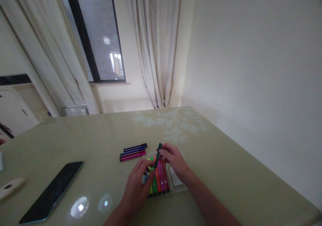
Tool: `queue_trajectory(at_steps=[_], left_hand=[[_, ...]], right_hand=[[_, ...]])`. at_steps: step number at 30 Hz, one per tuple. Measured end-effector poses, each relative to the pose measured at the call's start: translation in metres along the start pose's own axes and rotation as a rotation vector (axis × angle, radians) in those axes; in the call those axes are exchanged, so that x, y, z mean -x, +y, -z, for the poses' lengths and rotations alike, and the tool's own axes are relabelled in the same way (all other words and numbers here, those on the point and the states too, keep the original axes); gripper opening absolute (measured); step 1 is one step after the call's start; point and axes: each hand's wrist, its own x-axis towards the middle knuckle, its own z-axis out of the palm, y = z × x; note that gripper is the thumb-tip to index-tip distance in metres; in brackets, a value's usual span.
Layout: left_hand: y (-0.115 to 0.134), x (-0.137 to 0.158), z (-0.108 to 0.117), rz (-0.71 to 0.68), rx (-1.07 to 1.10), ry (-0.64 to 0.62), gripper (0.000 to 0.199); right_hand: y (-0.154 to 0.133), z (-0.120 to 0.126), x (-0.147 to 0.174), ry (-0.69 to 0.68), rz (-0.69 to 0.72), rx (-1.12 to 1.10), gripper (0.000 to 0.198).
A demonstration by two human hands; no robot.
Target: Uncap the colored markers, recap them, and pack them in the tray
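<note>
A dark green marker (157, 155) is held tilted between my two hands, over an open clear plastic case (176, 183). My left hand (138, 180) pinches its lower end. With thumb and fingers, my right hand (174, 157) grips the upper end. Below them several coloured markers (161, 180) lie side by side in the case: green, orange, pink and red among them. My left fingers hide part of that row. Farther back on the left, several dark blue, red and pink markers (133, 152) rest together on the table.
The pale green glossy table (100, 135) reflects ceiling lights. A black tablet or phone (52, 192) lies at the left, beside a white rounded object (11, 188). A white wall (251, 68) borders the right side; curtains (158, 45) and a window (100, 31) are behind.
</note>
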Motion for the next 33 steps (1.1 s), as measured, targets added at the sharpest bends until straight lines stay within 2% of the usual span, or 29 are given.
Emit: queue_trajectory(at_steps=[2, 6, 8, 10, 15, 20, 28, 33], left_hand=[[0.002, 0.003, -0.001, -0.092, -0.073, -0.095, 0.025], [0.011, 0.009, -0.003, -0.297, -0.234, -0.392, 0.047], [0.015, 0.011, -0.005, -0.32, -0.285, -0.498, 0.057], [0.017, 0.012, -0.008, -0.306, -0.318, -0.543, 0.061], [0.018, 0.012, -0.01, -0.262, -0.363, -0.543, 0.06], [0.02, 0.011, -0.011, -0.322, -0.431, -0.532, 0.055], [0.015, 0.016, -0.018, -0.424, -0.495, -0.484, 0.05], [0.018, 0.017, -0.019, -0.395, -0.457, -0.433, 0.043]], right_hand=[[-0.003, 0.014, -0.005, 0.056, 0.008, 0.073, 0.029], [-0.007, 0.047, -0.011, 0.087, -0.068, 0.365, 0.022], [-0.006, 0.056, -0.01, 0.052, -0.149, 0.469, 0.018], [-0.004, 0.056, -0.007, 0.01, -0.214, 0.535, 0.015], [0.002, 0.043, -0.002, -0.033, -0.291, 0.629, 0.013], [0.003, 0.039, -0.001, -0.015, -0.305, 0.676, 0.004], [0.0, 0.041, 0.002, 0.074, -0.199, 1.171, 0.012], [0.002, 0.043, 0.001, 0.056, -0.24, 1.222, 0.014]])
